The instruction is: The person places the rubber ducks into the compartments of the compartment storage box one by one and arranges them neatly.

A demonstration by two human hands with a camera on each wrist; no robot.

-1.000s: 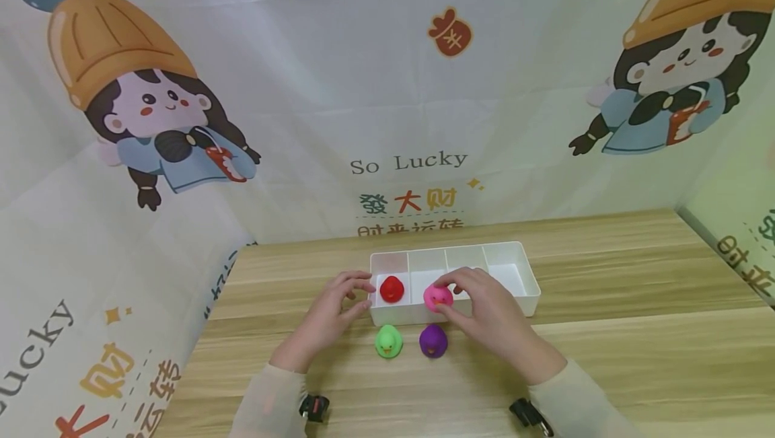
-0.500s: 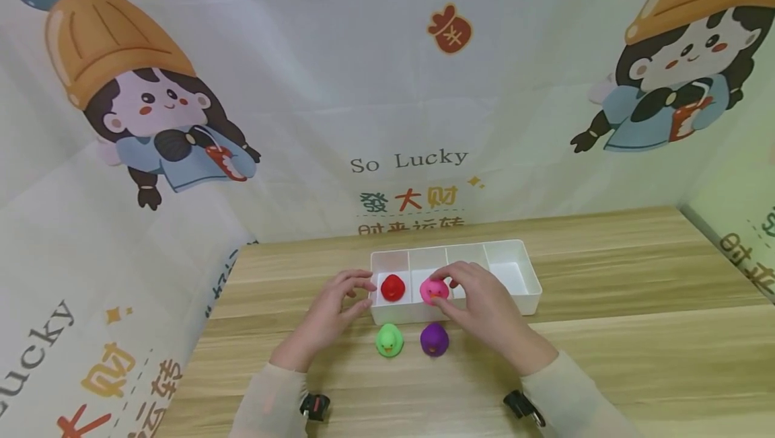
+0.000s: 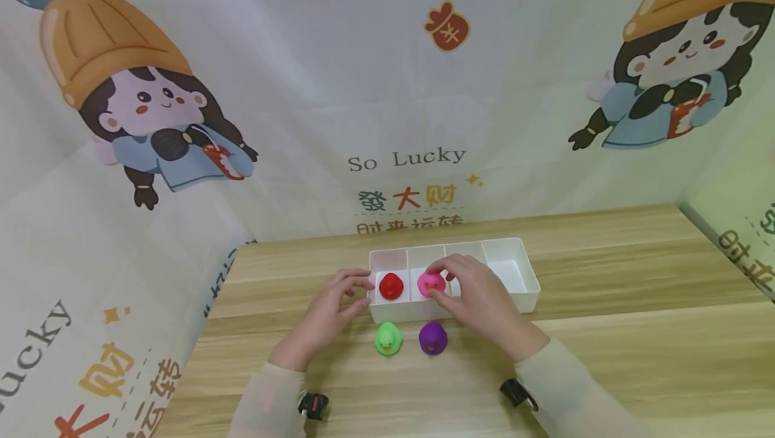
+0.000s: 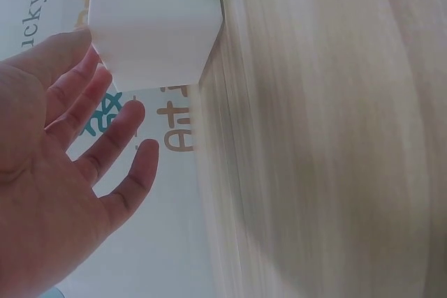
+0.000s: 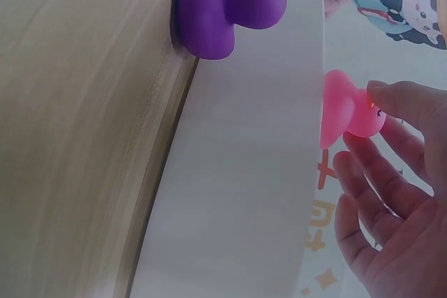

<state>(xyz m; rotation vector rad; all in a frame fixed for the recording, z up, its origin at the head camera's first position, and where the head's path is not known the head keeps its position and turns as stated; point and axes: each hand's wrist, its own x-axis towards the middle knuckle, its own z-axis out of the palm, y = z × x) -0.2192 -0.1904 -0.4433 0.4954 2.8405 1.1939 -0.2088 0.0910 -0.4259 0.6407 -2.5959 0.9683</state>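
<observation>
My right hand [image 3: 478, 295] pinches a pink rubber duck [image 3: 431, 283] by the head between thumb and fingers. The duck is at the second compartment from the left of a white divided box [image 3: 387, 313], its lower part behind the front wall in the right wrist view. In the leftmost compartment sits a red rubber duck [image 3: 391, 286]. My left hand [image 3: 329, 307] is at the box's left end, fingers spread and relaxed, fingertips right at the corner. A green duck [image 3: 388, 339] and a purple duck [image 5: 209, 12] stand on the table along the box's front.
The wooden table [image 3: 636, 350] extends on both sides of the box. Behind it hangs a printed cloth [image 3: 339, 88] with cartoon figures, and more cloth closes off the sides. Two compartments lie to the right of the pink duck.
My right hand has carried the pink duck slightly left and back, further over the second compartment. The left hand keeps its place at the box's end.
</observation>
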